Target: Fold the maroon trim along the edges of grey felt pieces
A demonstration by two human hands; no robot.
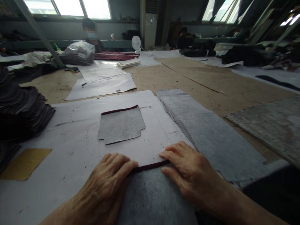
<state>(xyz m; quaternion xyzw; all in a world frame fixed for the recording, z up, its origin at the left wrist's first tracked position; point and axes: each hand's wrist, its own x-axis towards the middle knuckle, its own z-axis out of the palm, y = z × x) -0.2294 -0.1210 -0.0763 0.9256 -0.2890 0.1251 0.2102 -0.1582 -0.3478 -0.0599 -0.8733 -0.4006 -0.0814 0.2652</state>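
A grey fabric piece [152, 193] lies in front of me, its far edge folded over into a narrow dark red strip [150, 166]. My left hand [110, 178] has its fingers closed on the left end of that fold. At the right end, my right hand [189, 170] grips the fold, with the thumb on the near side and the fingers beyond it. Just past my hands, a smaller grey cut piece [122, 125] with a dark red folded edge rests flat on a large white sheet [75, 131]. The fingertips' undersides are hidden.
Grey fabric pieces [211, 131] are stacked to the right. A tall dark fabric stack [21, 109] and a yellow-brown card [25, 164] sit at the left. Farther off are white papers [103, 84], a plastic-wrapped bundle [78, 53], a small fan [136, 43] and a seated person [90, 34].
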